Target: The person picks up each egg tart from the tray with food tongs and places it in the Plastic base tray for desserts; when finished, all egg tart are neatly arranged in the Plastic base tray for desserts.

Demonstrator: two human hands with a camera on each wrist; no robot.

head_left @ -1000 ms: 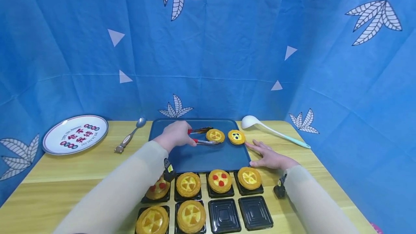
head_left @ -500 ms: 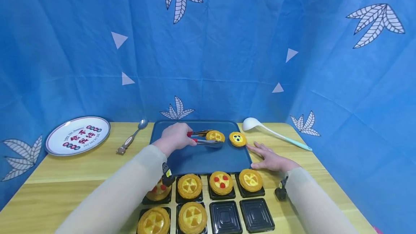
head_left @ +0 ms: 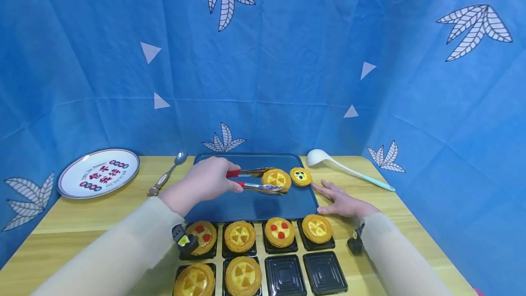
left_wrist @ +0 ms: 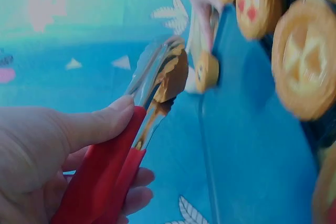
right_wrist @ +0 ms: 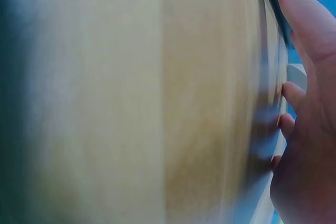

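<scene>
My left hand (head_left: 205,181) grips red-handled metal tongs (left_wrist: 113,166) over the blue tray (head_left: 234,204). Between the tong tips is an egg tart (head_left: 276,180) with orange wedge toppings, lifted off the tray, its shadow showing below. In the left wrist view the tart (left_wrist: 174,80) sits edge-on in the tongs. A smaller tart with dark blue dots (head_left: 301,176) lies at the tray's right side. My right hand (head_left: 343,199) rests with fingers spread on the tray's right edge and the table, fingertips close to that smaller tart.
Before the tray stand two rows of black square holders; several bear tarts, such as one with red dots (head_left: 280,232). Two bare holders (head_left: 284,274) are at the front right. A plate (head_left: 98,173) and spoon (head_left: 166,175) lie left, a white ladle (head_left: 349,169) right.
The tongs have closed on the wedge-topped tart and raised it from the tray. My left hand has drawn back to the left. The right hand stays in place.
</scene>
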